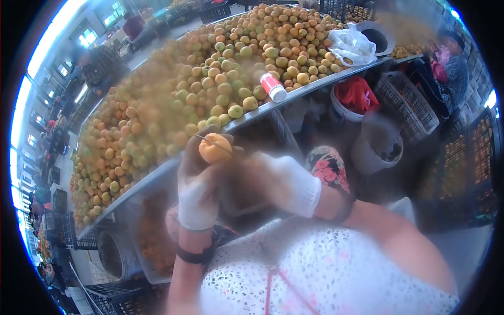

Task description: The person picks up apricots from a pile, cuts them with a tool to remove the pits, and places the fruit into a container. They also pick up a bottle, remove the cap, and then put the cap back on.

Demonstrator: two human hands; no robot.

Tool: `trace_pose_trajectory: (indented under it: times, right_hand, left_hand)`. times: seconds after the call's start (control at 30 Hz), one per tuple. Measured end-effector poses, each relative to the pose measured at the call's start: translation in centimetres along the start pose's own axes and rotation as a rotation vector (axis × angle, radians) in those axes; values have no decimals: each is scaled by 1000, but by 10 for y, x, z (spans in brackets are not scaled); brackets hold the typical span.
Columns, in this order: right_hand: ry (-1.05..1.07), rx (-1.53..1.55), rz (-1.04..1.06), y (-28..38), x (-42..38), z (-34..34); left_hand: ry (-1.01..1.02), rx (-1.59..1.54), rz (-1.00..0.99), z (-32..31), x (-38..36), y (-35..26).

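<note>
My left hand (197,181), in a white glove with stained fingers, is closed around a pale orange apricot (215,148) just in front of the sorting table's edge. My right hand (283,181), also gloved, reaches in from the right, its fingers at the fruit's near side. A thin dark blade (203,138) lies across the apricot and runs toward my right hand, which appears closed on it. Its handle is hidden, and a blurry smear covers the right fingertips. Beyond both hands, a large heap of apricots (231,68) covers the table.
A red-and-white bottle (273,87) lies on the heap near the metal rim (252,116). A white plastic bag (353,44) is farther right. Below stand a bucket with red plastic (356,94), another bucket (375,152), a crate (407,102) and a tub (155,236). A person (452,73) sits at right.
</note>
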State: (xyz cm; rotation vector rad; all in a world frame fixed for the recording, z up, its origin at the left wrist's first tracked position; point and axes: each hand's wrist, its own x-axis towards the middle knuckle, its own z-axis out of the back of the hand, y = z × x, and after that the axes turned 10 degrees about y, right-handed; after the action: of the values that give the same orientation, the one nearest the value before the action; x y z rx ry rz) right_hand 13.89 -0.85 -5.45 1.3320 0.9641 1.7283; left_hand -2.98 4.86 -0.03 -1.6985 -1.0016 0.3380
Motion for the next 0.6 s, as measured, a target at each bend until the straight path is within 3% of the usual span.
trace_pose_trajectory:
  times: [0.13, 0.6]
  right_hand:
    - [20, -323, 27, 32, -3, 9]
    - [23, -297, -33, 41, -13, 16]
  left_hand:
    - [-26, 74, -29, -12, -5, -9]
    - [-18, -4, -81, -29, 2, -13]
